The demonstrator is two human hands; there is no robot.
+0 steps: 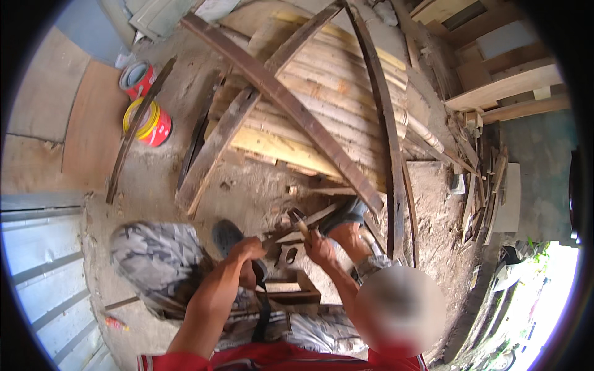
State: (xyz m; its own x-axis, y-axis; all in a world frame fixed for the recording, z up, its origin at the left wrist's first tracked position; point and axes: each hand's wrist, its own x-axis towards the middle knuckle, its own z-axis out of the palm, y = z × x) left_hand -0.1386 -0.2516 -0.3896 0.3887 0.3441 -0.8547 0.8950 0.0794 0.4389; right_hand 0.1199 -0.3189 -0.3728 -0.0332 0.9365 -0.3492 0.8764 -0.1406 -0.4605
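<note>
My right hand (321, 249) is closed round the light handle of a hammer (302, 227). The hammer's dark head is close above a narrow wooden strip (318, 214), which slants up to the right between my legs. At the near end of this strip, my left hand (250, 249) is closed on it; its fingertips are partly hidden. I cannot tell whether the hammer touches the wood. Below my hands, between my thighs, lies a small wooden box-like piece (297, 295).
Ahead lies a stack of pale planks (322, 93), with long dark beams (284, 99) crossed over it. Two red paint buckets (162, 128) stand at the left, a loose dark batten (139, 127) leaning across them. Scrap wood (495, 185) leans along the right side.
</note>
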